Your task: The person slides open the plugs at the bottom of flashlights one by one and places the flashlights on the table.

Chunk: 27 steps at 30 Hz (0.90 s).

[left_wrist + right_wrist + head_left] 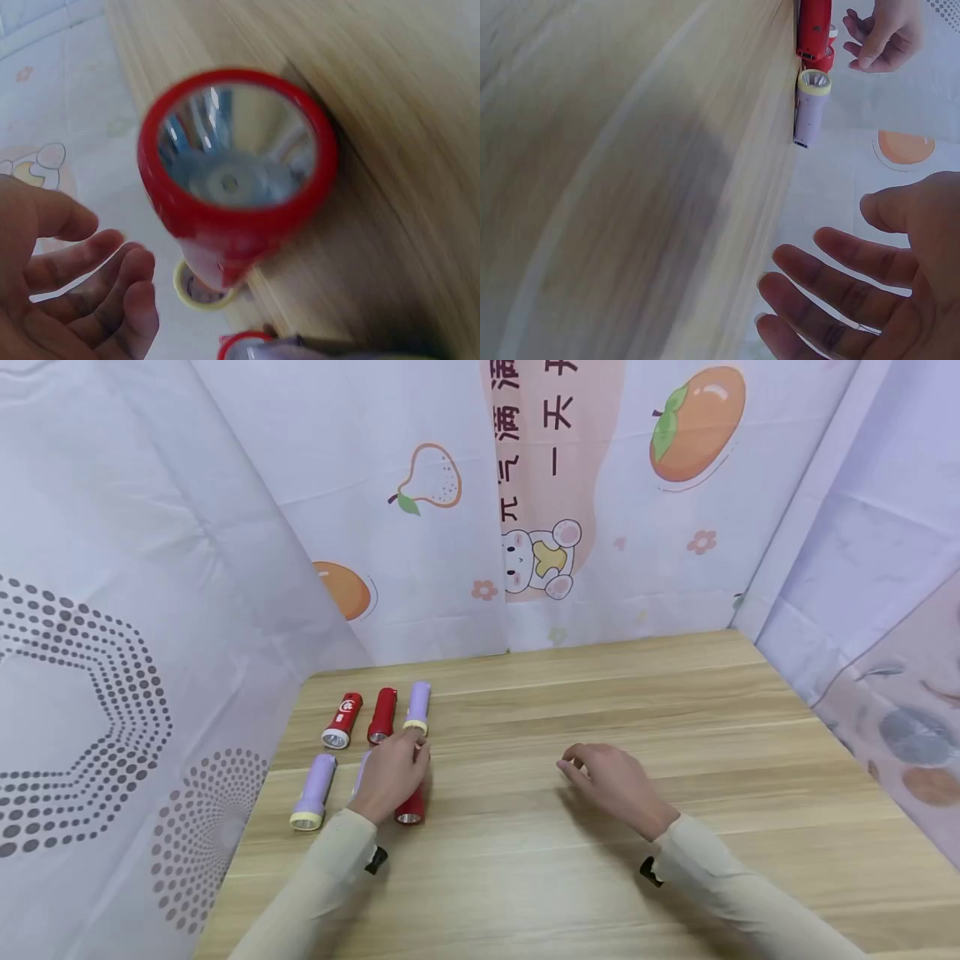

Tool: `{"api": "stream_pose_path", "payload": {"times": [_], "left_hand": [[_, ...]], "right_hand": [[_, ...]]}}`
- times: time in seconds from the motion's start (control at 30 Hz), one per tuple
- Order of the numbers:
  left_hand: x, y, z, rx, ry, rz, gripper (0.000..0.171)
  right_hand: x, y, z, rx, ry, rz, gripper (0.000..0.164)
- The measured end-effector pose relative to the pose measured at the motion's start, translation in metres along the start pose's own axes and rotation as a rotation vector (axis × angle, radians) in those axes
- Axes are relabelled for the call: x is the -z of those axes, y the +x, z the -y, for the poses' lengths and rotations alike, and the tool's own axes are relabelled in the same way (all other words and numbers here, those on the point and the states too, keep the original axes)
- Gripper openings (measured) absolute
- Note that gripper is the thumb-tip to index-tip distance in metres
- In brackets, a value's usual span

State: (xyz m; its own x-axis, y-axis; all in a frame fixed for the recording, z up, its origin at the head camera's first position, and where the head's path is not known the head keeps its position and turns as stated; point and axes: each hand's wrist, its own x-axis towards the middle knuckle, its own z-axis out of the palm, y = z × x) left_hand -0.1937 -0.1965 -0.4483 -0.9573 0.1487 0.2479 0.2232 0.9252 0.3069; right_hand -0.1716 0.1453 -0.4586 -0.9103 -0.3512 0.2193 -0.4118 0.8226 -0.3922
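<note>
Several red and purple flashlights lie in two rows on the left of the table. My left hand (pixel 392 774) hovers over the front row with loosely bent fingers, holding nothing. Below it is a red flashlight (pixel 409 812), partly covered by the hand in the head view; its lens and red rim (pixel 324 161) loom large in the left wrist view. A purple flashlight (pixel 361 772) beside it is mostly hidden. My right hand (pixel 615 783) floats above the middle of the table, fingers relaxed and apart from any object.
In the back row lie a white-rimmed red flashlight (pixel 344 717), a red one (pixel 384 710) and a purple one (pixel 419 702). Another purple flashlight (pixel 317 787) is at front left. Printed white curtains (pixel 435 577) stand around the wooden table (pixel 525 877).
</note>
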Motion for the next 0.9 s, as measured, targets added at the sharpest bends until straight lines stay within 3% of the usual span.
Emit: {"api": "stream_pose_path", "payload": {"times": [0.1,0.37,0.6,0.9], "left_hand": [[0.001,0.001,0.005,0.022,-0.027,0.032,0.012],[0.006,-0.001,0.015,0.156,-0.116,0.161,0.016],[0.008,-0.001,0.021,0.145,-0.095,0.150,0.014],[0.008,0.002,0.028,0.207,-0.139,0.192,0.016]], "right_hand": [[-0.003,0.001,0.004,0.003,0.023,0.010,0.017],[-0.017,0.002,0.014,-0.011,0.063,0.053,0.017],[-0.029,0.005,0.023,0.006,0.087,0.072,0.018],[-0.045,0.010,0.040,0.028,0.163,0.114,0.020]]}}
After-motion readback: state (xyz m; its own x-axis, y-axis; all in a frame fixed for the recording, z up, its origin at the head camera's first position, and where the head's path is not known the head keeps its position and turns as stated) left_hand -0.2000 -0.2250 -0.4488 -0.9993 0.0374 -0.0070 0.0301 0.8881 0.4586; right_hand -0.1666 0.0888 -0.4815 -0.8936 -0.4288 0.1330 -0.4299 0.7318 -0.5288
